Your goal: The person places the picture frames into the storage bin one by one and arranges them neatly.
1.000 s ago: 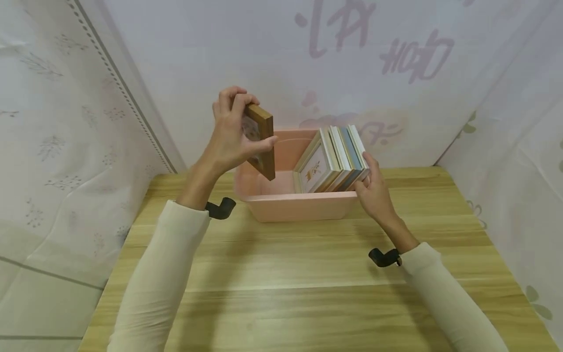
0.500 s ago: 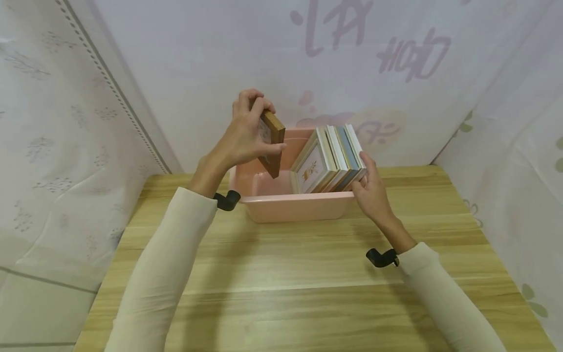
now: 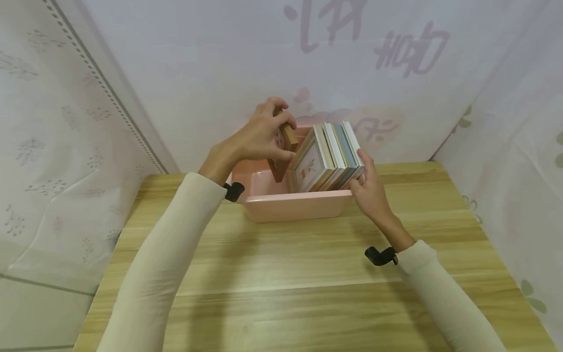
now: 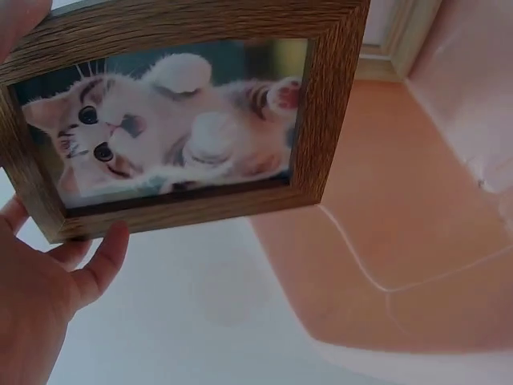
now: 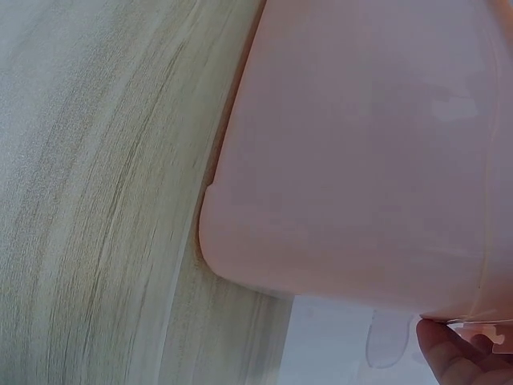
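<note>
My left hand [image 3: 257, 137] grips a brown wooden picture frame [image 4: 338, 104], with the thumb and fingers on opposite edges. Behind its front lies a photo of a kitten [image 4: 184, 132]. The frame hangs tilted, its lower part inside the pink plastic bin [image 3: 299, 208]. Just to its right, several picture frames [image 3: 336, 156] lean together in the bin, white, cream and blue-grey; the nearest face has a small drawing. At the bin's right end my right hand [image 3: 371, 190] holds the rim, fingertips right beside the outermost white frame. Part of its grip is hidden.
The bin stands at the back of a wood-grain table [image 3: 281, 288], close to a printed cloth backdrop [image 3: 198, 63]. Similar cloth hangs on both sides. A black wrist mount [image 3: 234, 191] sits on the left wrist, another on the right.
My left hand has carried the brown picture frame rightward and slightly down, nearer the leaning frames. The right hand has kept its place at the bin's end.
</note>
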Demonstrator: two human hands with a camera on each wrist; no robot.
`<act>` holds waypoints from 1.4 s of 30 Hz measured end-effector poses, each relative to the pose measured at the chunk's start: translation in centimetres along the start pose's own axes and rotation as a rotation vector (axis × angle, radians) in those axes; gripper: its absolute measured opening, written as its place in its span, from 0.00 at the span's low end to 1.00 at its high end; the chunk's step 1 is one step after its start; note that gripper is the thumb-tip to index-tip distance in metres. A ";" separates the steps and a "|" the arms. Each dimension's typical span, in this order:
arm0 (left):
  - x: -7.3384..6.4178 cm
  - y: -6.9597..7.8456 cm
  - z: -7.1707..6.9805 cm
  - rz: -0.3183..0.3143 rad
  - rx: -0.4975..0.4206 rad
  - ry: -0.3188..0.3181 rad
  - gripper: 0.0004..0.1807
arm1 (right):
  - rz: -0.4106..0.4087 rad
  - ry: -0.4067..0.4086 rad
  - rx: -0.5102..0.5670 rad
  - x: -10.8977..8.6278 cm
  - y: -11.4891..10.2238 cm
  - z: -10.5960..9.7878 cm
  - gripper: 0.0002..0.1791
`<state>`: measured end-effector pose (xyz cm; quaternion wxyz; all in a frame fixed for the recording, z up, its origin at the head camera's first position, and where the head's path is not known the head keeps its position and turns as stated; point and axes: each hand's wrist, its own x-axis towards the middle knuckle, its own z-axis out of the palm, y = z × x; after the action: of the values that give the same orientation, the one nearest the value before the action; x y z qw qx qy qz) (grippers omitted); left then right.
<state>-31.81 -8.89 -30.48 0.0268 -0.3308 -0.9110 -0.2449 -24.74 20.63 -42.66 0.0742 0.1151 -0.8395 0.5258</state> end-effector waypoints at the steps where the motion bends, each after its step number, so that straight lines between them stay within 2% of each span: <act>1: 0.1 0.0 0.1 -0.001 -0.003 -0.020 0.30 | -0.001 0.005 -0.003 0.1 0.4 0.0 0.42; 8: 0.6 -0.2 1.0 -0.026 -0.009 -0.183 0.25 | -0.022 0.029 -0.017 0.1 1.1 0.3 0.43; 14: 0.9 -0.2 1.6 -0.033 0.031 -0.292 0.20 | -0.033 0.021 0.020 0.0 0.9 0.6 0.43; 20: 1.3 -0.3 2.6 -0.032 0.087 -0.394 0.19 | -0.023 0.022 0.013 -0.2 0.7 0.8 0.42; 25: 1.7 -0.5 3.4 -0.027 0.053 -0.424 0.18 | -0.027 0.026 0.002 -0.3 0.7 0.6 0.42; 27: 1.9 -0.5 3.6 -0.028 0.035 -0.432 0.18 | -0.027 0.018 0.009 -0.7 -0.6 0.5 0.42; 32: 2.2 -0.4 3.7 -0.021 0.068 -0.460 0.17 | -0.018 0.005 0.004 -1.5 -3.8 0.3 0.39; 42: 2.6 -0.6 4.1 -0.021 0.092 -0.508 0.19 | -0.028 0.019 -0.004 -1.8 -3.8 0.4 0.39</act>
<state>-33.75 -5.81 -33.81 -0.1906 -0.3705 -0.9021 -0.1126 -22.00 18.83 -39.95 0.0899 0.1218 -0.8382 0.5240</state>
